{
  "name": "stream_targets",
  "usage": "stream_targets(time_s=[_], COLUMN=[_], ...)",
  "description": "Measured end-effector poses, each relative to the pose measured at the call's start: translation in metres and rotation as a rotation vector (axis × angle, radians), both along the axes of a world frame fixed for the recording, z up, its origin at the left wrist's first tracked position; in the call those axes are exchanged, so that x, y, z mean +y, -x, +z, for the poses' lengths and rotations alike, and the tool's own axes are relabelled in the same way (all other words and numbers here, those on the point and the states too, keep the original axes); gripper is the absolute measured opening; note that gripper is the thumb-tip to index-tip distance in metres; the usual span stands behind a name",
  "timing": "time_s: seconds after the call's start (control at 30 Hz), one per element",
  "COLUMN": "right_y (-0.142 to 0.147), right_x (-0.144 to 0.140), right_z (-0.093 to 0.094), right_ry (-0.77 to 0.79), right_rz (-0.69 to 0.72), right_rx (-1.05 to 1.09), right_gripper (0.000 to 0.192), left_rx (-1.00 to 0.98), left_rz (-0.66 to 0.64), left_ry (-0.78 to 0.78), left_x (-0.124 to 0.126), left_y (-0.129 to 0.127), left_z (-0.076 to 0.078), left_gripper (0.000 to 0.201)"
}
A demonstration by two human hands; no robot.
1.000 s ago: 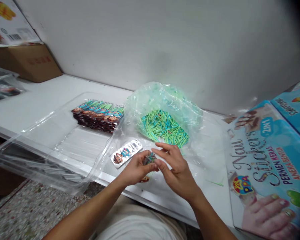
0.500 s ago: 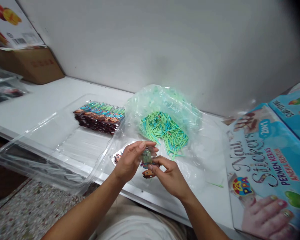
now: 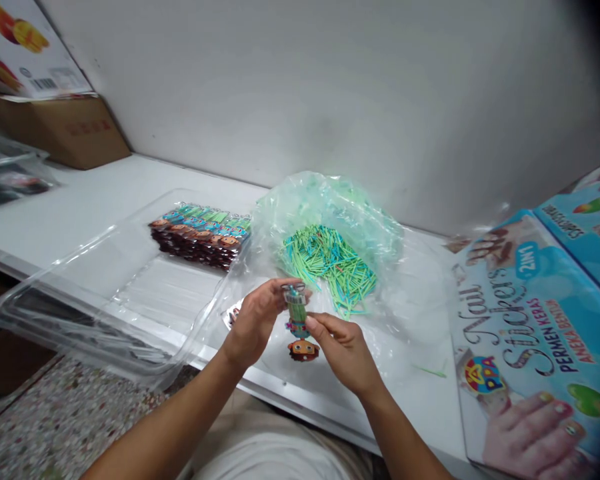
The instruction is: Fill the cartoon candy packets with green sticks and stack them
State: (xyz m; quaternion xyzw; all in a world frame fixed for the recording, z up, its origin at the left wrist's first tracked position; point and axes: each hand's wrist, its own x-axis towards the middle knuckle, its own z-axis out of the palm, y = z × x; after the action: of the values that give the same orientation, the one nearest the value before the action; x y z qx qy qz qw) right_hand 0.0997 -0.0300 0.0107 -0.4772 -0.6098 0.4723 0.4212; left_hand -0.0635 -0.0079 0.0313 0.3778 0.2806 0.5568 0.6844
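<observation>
A packet [image 3: 296,312] is pinched by the right hand [image 3: 347,353] and held in the half-curled left hand [image 3: 254,321]. "Nail Stickers" and "PPA" are printed on the blue box [image 3: 577,323].

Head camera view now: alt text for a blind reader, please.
A person's left hand and right hand hold a cartoon-printed packet above a white table. Beyond lies a clear bag with green and blue sticks; to the left, stacked packets in a clear tray.

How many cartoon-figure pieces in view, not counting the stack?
2: one figure piece between the left hand and right hand; one white printed piece lying mostly hidden behind the left hand. More may be hidden by the hands.
</observation>
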Motion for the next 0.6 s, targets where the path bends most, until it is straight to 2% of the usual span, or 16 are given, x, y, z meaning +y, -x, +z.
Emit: stream_targets(time_s=[0.13,0.2,0.3,0.37,0.5,0.6], right_y=[0.002,0.003,0.006,0.006,0.006,0.005], right_x=[0.000,-0.001,-0.002,-0.002,-0.002,-0.001], right_z=[0.001,0.000,-0.005,-0.008,-0.007,-0.006], right_ry=[-0.062,-0.094,-0.006,0.053,0.071,0.110], right_rz=[0.028,0.038,0.004,-0.034,-0.094,-0.092], right_rx=[-0.031,-0.019,0.089,0.147,0.168,0.206], right_gripper=[0.025,0.023,0.023,0.025,0.027,0.028], left_rx=[0.172,0.148,0.035,0.000,-0.007,0.064], left_rz=[0.119,0.146,0.105,0.080,0.053,0.053], left_ry=[0.020,0.082,0.186,0.203,0.136,0.092], left_x=[0.004,0.006,0.007,0.006,0.002,0.001], left_y=[0.001,0.000,-0.002,-0.004,-0.006,-0.006], left_z=[-0.004,-0.001,0.005,0.008,0.007,0.001], left_gripper=[0.014,0.008,0.004,0.006,0.028,0.022])
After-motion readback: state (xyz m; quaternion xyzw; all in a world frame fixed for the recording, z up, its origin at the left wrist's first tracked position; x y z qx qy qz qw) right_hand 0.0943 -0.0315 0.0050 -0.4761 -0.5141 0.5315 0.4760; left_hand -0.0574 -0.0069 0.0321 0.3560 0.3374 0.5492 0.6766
